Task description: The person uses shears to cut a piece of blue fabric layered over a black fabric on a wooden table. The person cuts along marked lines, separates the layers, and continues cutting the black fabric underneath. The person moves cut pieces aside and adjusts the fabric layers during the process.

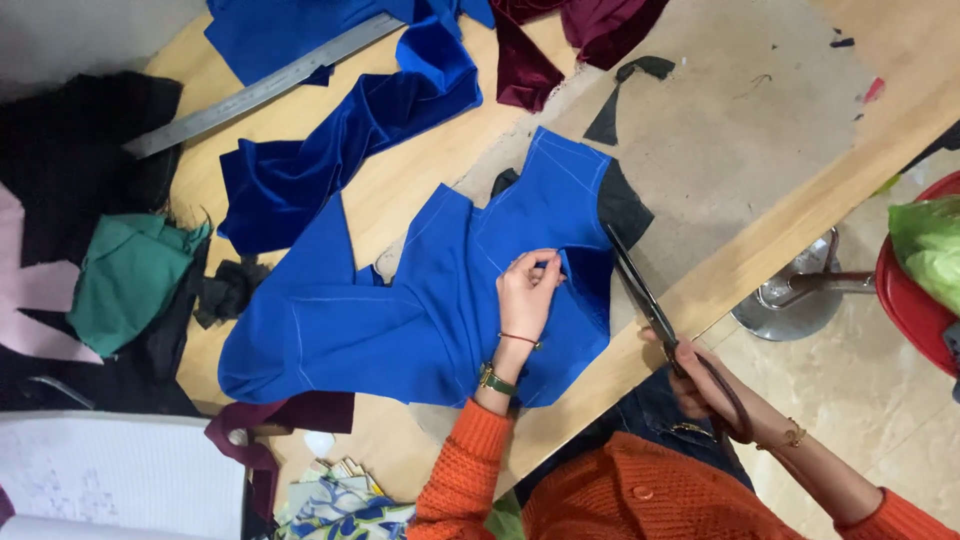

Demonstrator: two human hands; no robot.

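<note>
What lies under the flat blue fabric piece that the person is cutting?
Under the blue fabric piece, black fabric pokes out at its upper right edge, on a grey sheet over the wooden table. How far the black reaches beneath is covered.
</note>
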